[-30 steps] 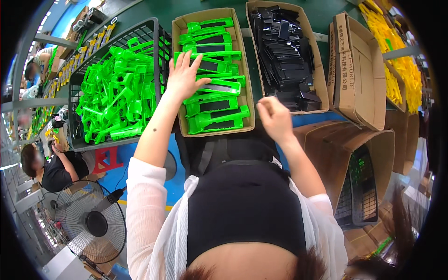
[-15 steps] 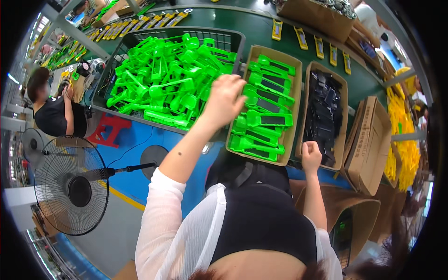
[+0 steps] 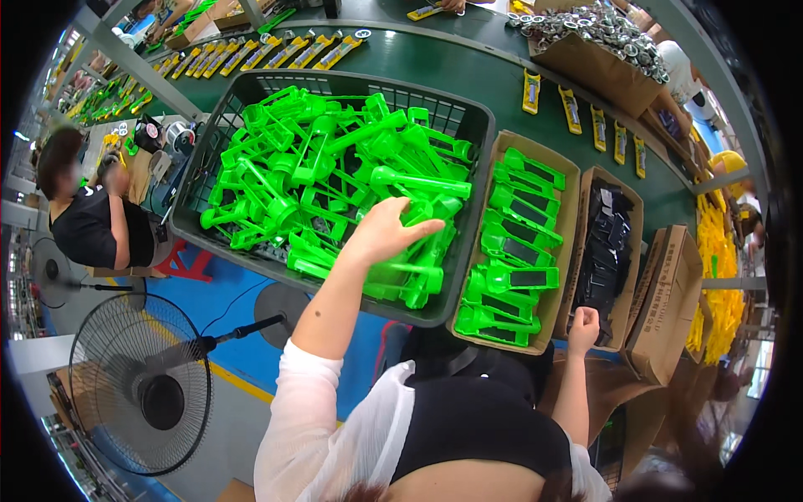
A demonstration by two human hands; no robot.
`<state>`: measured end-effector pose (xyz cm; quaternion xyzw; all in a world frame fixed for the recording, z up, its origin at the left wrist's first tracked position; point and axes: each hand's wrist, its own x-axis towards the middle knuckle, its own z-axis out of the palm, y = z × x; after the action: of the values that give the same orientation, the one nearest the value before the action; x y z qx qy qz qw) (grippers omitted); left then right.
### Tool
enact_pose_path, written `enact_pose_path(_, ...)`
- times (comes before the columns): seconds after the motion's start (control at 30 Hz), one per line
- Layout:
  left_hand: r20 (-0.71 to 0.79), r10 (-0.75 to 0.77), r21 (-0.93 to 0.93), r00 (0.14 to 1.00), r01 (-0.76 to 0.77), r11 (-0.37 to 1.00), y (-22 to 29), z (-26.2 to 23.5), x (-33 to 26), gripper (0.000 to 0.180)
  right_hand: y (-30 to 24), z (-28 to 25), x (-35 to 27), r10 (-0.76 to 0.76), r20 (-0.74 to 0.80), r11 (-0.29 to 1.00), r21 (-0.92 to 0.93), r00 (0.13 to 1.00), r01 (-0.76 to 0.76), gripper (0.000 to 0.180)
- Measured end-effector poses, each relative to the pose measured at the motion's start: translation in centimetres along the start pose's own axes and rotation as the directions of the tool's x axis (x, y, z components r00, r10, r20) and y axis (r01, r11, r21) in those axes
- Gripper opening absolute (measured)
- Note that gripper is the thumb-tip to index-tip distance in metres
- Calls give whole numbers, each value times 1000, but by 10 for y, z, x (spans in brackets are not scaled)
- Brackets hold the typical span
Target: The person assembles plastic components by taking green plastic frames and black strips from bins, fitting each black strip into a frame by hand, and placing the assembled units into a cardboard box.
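Over the near rim of the black plastic mesh crate [image 3: 468, 125], your left hand [image 3: 386, 232] lay spread wide, fingers resting on the heap of bright green plastic handled parts [image 3: 326, 176] and gripping none of them. Your right hand [image 3: 583, 321] hung low, curled into a fist at the near edge of the narrow cardboard box of black plastic pieces [image 3: 608, 251]; you could not tell whether it held anything. Between the two hands stood an open cardboard box of neatly stacked green parts [image 3: 510, 251], touching the crate's right wall. Beyond ran the dark green conveyor belt [image 3: 468, 75], carrying flat yellow carded packs [image 3: 530, 90]. Left of you, a black floor fan [image 3: 142, 385] crowded the blue floor, and another person in a black shirt [image 3: 88, 222] sat near it.
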<state>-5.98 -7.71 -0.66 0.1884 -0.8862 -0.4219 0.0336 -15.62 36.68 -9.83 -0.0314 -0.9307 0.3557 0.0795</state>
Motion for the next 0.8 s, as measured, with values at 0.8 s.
enact_pose_path(0.8, 56, -248, 28, 967, 246, 969, -52, -14, 15, 64, -24, 1, -12, 12, -93, 974, -226, 996, -33, 13)
